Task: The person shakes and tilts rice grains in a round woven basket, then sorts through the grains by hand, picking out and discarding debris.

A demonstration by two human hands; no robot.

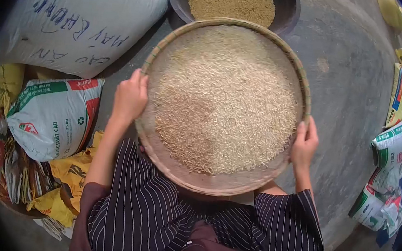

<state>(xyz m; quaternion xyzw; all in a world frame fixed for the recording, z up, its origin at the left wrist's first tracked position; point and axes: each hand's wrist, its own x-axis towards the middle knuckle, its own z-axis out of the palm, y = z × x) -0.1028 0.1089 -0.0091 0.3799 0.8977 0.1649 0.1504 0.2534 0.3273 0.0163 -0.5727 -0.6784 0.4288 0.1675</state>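
Head view: the left hand is clamped on the rim of a round, shallow basket at nine o'clock, with the fingertips curled over the edge. The right hand is clamped on the same rim between three and four o'clock, fingers pointing up along the outer side. Between the two hands, the basket is held out over the person's lap, in the middle of the view. A wide spread of pale grain covers much of the inside, and a browner patch lies around eight o'clock; some of the grain is blurred near twelve.

Beyond the basket, at twelve o'clock, a dark basin on the gray floor holds yellowish grain, its near edge partly hidden by the basket. A big white sack with handwriting lies toward ten o'clock. Just below nine, a white, green and red bag rests near crumpled yellow bags at eight. Printed bags line the far side around three and four o'clock. Striped trousers fill six o'clock, below the basket.
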